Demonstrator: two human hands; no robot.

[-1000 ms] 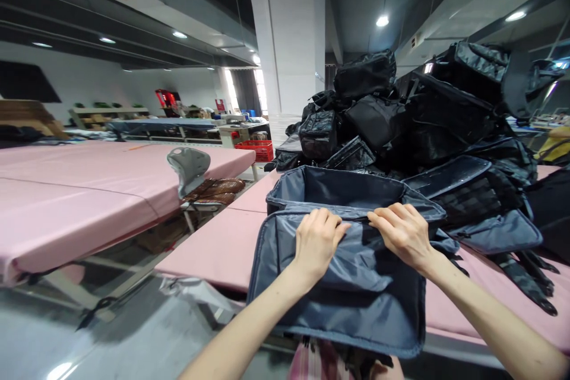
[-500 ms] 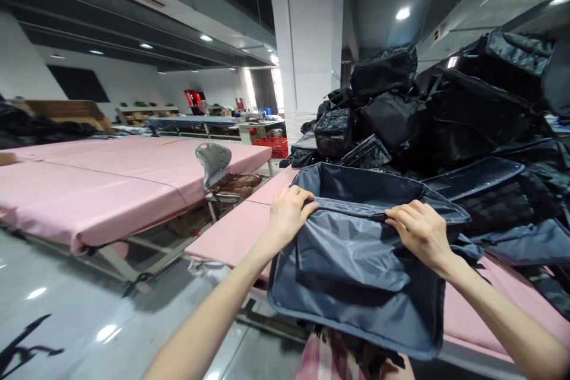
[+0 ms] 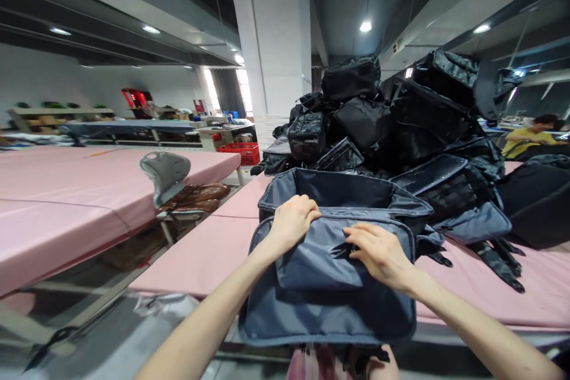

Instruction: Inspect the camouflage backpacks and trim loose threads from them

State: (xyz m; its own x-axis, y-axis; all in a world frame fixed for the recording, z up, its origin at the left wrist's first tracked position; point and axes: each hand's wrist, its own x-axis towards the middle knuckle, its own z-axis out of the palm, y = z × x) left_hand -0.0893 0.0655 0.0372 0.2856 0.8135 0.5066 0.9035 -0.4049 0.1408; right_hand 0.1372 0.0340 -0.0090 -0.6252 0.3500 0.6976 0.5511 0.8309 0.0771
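An unzipped backpack (image 3: 329,320) with dark blue-grey lining stands on the table's near edge, its front panel folded down toward me. A loose fabric pocket (image 3: 312,267) lies across that panel, below a zipper seam. My left hand (image 3: 294,219) is closed on the seam at the pocket's upper edge, its fingertips pinching the cloth. Over the pocket's right part, my right hand (image 3: 376,252) has bent fingers apart, with the tips at a crease in the fabric. Whether those tips touch the cloth I cannot tell.
A heap of black and camouflage bags (image 3: 369,124) rises behind the backpack on the pink-covered table (image 3: 191,255). Left are a grey chair (image 3: 167,175) and another pink table (image 3: 66,190). A red crate (image 3: 243,153) stands behind. At far right sits a person in yellow (image 3: 528,138).
My right hand has left the zipper seam and moved down onto the pocket's face. The left hand stays on the seam. The view has turned right, bringing another person into sight.
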